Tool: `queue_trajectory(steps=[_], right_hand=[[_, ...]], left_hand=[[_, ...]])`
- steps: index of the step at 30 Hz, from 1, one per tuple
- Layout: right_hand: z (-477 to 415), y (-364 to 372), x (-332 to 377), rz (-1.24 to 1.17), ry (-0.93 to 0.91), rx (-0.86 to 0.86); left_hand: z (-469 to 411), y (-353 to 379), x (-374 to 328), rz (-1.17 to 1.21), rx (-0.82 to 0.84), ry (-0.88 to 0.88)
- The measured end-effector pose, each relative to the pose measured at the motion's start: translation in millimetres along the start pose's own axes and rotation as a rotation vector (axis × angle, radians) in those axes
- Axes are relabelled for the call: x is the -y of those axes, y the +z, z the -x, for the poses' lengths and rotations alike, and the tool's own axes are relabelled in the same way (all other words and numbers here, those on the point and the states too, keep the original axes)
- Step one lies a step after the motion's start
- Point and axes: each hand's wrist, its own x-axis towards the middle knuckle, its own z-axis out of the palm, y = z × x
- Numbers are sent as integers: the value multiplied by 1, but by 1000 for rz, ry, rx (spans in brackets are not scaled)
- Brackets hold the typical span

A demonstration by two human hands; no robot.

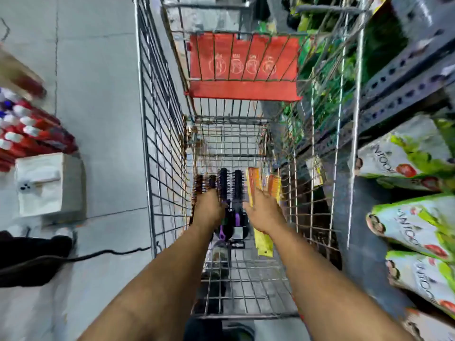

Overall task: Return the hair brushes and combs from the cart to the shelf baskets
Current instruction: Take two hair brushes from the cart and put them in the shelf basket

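Both my arms reach down into a wire shopping cart (pixel 162 148). On its floor lie two black round brushes with purple handles (pixel 231 188), brown bristled brushes (pixel 203 184) at the left, and yellow-orange packaged combs (pixel 254 185) at the right. My left hand (pixel 208 210) rests over the brown brushes, next to the black ones; its fingers are hidden, so its grip is unclear. My right hand (pixel 263 212) lies on the yellow comb packs (pixel 264 243), fingers spread over them. No shelf basket is in view.
The cart's red child-seat flap (pixel 243 67) stands at its far end. Shelves with green and white bags (pixel 413 225) run along the right. On the left are red bottles (pixel 27 136), a white box (pixel 49 185) and a black cable (pixel 105 253) on the grey floor.
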Motion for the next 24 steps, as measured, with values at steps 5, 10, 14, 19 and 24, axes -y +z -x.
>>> queue_trajectory(steps=[5,10,14,19,24], right_hand=[[-16,21,-27,10,151,201],[-27,34,-40,-113,199,217],[-28,41,-42,-170,248,236],[-30,47,-41,-200,287,183],[-29,46,-40,-201,283,170]], left_hand=[[-12,26,9,-117,75,-102],[-22,30,16,-232,71,-89],[-27,26,15,-239,130,-121],[-27,24,14,-271,177,-104],[-27,23,14,-296,226,-73]])
